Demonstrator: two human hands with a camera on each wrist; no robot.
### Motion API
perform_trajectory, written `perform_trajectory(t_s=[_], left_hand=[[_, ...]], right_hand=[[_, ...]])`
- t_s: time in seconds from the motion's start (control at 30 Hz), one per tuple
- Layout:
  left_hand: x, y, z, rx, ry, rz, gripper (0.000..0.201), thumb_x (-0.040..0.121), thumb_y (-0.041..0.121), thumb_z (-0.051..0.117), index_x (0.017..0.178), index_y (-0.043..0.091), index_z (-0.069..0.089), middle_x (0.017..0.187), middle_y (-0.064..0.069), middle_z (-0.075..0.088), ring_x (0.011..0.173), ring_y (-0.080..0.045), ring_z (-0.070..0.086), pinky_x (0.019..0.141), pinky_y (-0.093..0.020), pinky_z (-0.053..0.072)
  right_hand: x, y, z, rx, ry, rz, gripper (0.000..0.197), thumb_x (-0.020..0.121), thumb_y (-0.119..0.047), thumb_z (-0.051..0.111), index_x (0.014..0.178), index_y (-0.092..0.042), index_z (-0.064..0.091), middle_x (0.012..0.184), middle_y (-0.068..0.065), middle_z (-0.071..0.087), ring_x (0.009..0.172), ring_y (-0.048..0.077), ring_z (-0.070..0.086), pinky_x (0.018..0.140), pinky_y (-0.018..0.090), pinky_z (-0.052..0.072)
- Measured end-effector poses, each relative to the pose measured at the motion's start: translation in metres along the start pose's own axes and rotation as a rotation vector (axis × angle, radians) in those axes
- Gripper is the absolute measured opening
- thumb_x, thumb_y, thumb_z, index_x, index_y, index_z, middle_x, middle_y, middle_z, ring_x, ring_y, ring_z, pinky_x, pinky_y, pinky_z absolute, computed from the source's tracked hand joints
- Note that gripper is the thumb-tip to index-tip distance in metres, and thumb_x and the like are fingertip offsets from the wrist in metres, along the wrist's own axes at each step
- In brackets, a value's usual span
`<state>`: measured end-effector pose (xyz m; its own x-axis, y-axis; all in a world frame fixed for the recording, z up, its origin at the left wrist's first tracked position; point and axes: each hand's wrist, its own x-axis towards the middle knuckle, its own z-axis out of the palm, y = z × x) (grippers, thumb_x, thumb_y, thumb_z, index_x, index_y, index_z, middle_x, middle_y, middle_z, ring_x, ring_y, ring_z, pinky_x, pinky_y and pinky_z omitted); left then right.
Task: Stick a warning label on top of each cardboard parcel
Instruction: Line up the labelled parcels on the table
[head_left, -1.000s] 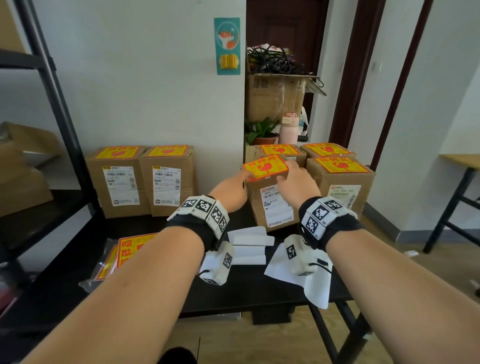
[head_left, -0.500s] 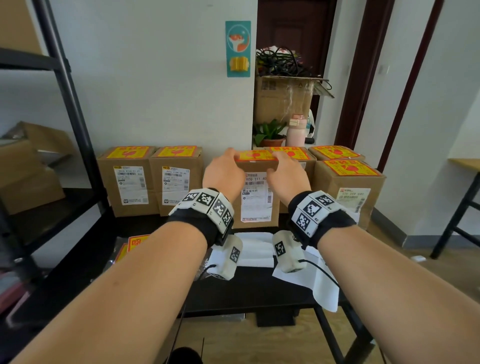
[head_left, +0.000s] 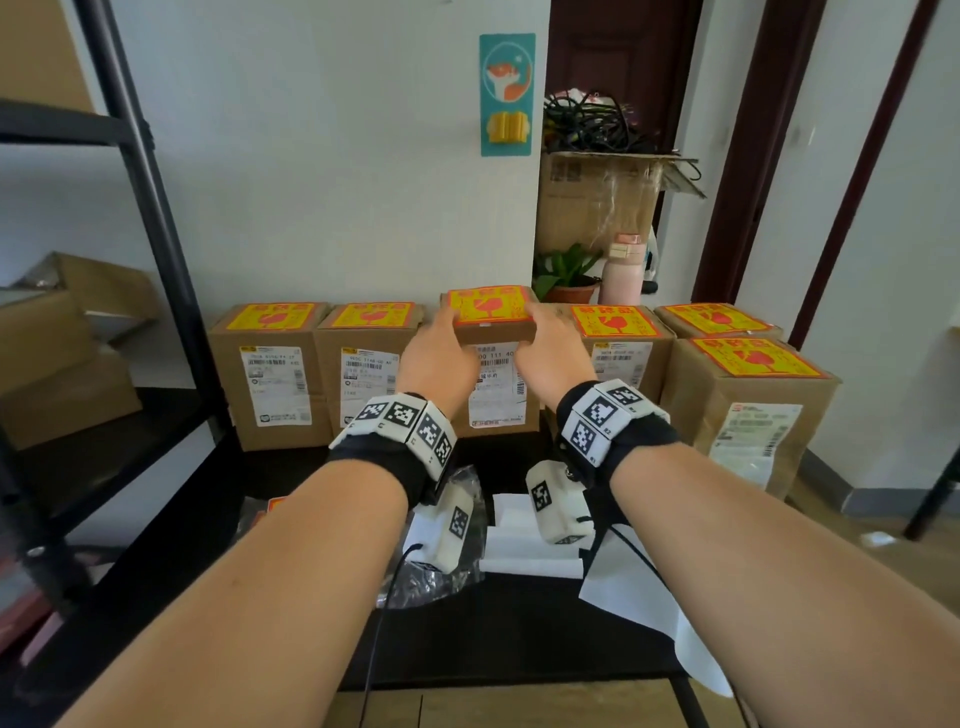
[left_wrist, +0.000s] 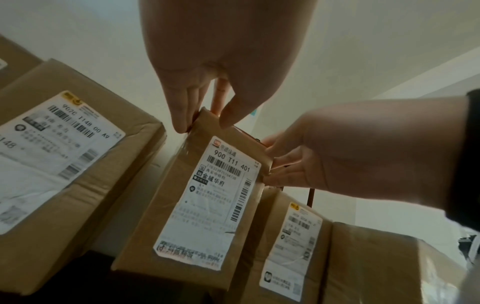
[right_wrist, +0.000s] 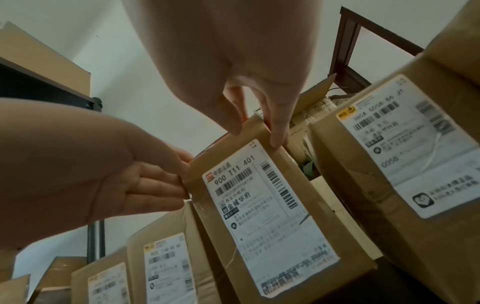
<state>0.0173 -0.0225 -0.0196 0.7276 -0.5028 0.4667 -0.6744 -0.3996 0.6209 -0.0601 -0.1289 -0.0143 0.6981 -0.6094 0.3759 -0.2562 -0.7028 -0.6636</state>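
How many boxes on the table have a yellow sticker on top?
6: two on the left, one in both hands, three on the right. More may be hidden.

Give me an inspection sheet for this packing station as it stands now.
Surface: black table, partly covered.
Job's things: six cardboard parcels, each topped with a yellow warning label; middle parcel held at its upper corners.
Clutter: white backing papers, clear plastic bag, spare labels at the left edge.
Grippers: left hand and right hand each in a grip on the middle parcel.
Cables: black wrist-camera leads; tangled cables atop an open box.
Surroundings: black shelving, potted plant, pink bottle, dark door.
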Motion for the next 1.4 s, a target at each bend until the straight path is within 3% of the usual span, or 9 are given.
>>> perform_trajectory(t_s=[0.1, 0.3, 0.47, 0.67, 0.83, 1.03, 1.13, 1.3, 1.4], left_hand=[[0.012, -0.012, 0.008, 0.051, -0.032, 0.003, 0.053, 0.094, 0.013, 0.048, 0.145, 0.015, 0.037, 0.131, -0.012, 0.058, 0.112, -0.029, 0.059, 0.090, -0.037, 0.047], [0.024, -0.030, 0.017, 0.245, -0.237, -0.004, 0.060, 0.096, 0.007, 0.044, 0.152, 0.007, 0.023, 0.163, -0.010, 0.002, 0.141, -0.027, 0.034, 0.105, -0.034, 0.038], [0.025, -0.032, 0.021, 0.299, -0.277, 0.037, 0.063, 0.095, 0.003, 0.043, 0.152, 0.001, 0.017, 0.163, -0.012, -0.003, 0.151, -0.023, -0.002, 0.121, -0.033, 0.012], [0.022, -0.011, 0.026, 0.263, -0.170, 0.129, 0.055, 0.092, 0.001, 0.041, 0.147, 0.005, 0.034, 0.161, -0.017, 0.013, 0.150, -0.027, 0.006, 0.121, -0.038, 0.014], [0.019, 0.034, 0.034, 0.225, -0.155, 0.210, 0.053, 0.095, 0.003, 0.039, 0.147, 0.005, 0.033, 0.161, -0.016, 0.012, 0.150, -0.027, 0.011, 0.119, -0.037, 0.019], [0.004, 0.096, 0.057, 0.163, -0.198, 0.268, 0.048, 0.096, 0.006, 0.040, 0.144, 0.002, 0.038, 0.157, -0.016, 0.025, 0.148, -0.028, 0.018, 0.119, -0.038, 0.021], [0.003, 0.117, 0.076, 0.155, -0.242, 0.280, 0.050, 0.098, 0.011, 0.038, 0.148, 0.006, 0.033, 0.159, -0.013, 0.022, 0.148, -0.027, 0.017, 0.119, -0.041, 0.022], [0.011, 0.138, 0.122, 0.224, -0.304, 0.343, 0.071, 0.089, 0.046, 0.007, 0.136, 0.014, 0.050, 0.150, -0.011, 0.039, 0.143, -0.031, 0.027, 0.115, -0.044, 0.029], [0.009, 0.156, 0.135, 0.211, -0.347, 0.300, 0.059, 0.096, 0.052, 0.022, 0.132, 0.019, 0.054, 0.148, -0.008, 0.041, 0.140, -0.027, 0.031, 0.114, -0.041, 0.029]], right_hand=[[0.014, 0.009, 0.015, 0.039, -0.038, 0.006, 0.074, 0.085, -0.012, 0.049, 0.153, -0.028, 0.024, 0.137, 0.012, 0.050, 0.106, 0.027, 0.063, 0.093, 0.044, 0.054], [0.027, 0.024, 0.042, 0.070, -0.146, 0.033, 0.077, 0.077, -0.016, 0.046, 0.152, -0.023, 0.029, 0.138, 0.012, 0.053, 0.123, 0.027, 0.053, 0.102, 0.043, 0.047], [0.028, 0.030, 0.042, 0.043, -0.177, 0.027, 0.074, 0.084, -0.013, 0.052, 0.153, -0.025, 0.027, 0.146, 0.009, 0.047, 0.133, 0.026, 0.046, 0.107, 0.041, 0.043], [0.021, 0.028, 0.015, 0.050, -0.037, -0.038, 0.049, 0.086, -0.002, 0.047, 0.133, -0.016, 0.057, 0.132, 0.010, 0.058, 0.125, 0.025, 0.053, 0.104, 0.032, 0.043], [0.011, 0.029, -0.040, -0.022, 0.061, -0.024, 0.048, 0.090, 0.002, 0.045, 0.136, -0.009, 0.054, 0.137, 0.013, 0.053, 0.127, 0.027, 0.048, 0.105, 0.032, 0.041], [0.003, 0.067, -0.115, -0.124, 0.162, 0.100, 0.039, 0.090, -0.006, 0.046, 0.124, -0.012, 0.062, 0.128, 0.014, 0.058, 0.113, 0.030, 0.057, 0.086, 0.029, 0.044], [-0.003, 0.092, -0.145, -0.153, 0.228, 0.164, 0.036, 0.092, -0.020, 0.051, 0.126, -0.015, 0.061, 0.128, 0.015, 0.058, 0.113, 0.032, 0.058, 0.097, 0.039, 0.048], [-0.011, 0.128, -0.182, -0.183, 0.248, 0.264, 0.038, 0.092, -0.028, 0.051, 0.128, -0.022, 0.060, 0.131, 0.012, 0.057, 0.119, 0.034, 0.054, 0.102, 0.043, 0.045], [-0.009, 0.146, -0.197, -0.174, 0.210, 0.306, 0.045, 0.090, -0.037, 0.052, 0.133, -0.026, 0.056, 0.135, 0.011, 0.056, 0.120, 0.031, 0.055, 0.102, 0.044, 0.047]])
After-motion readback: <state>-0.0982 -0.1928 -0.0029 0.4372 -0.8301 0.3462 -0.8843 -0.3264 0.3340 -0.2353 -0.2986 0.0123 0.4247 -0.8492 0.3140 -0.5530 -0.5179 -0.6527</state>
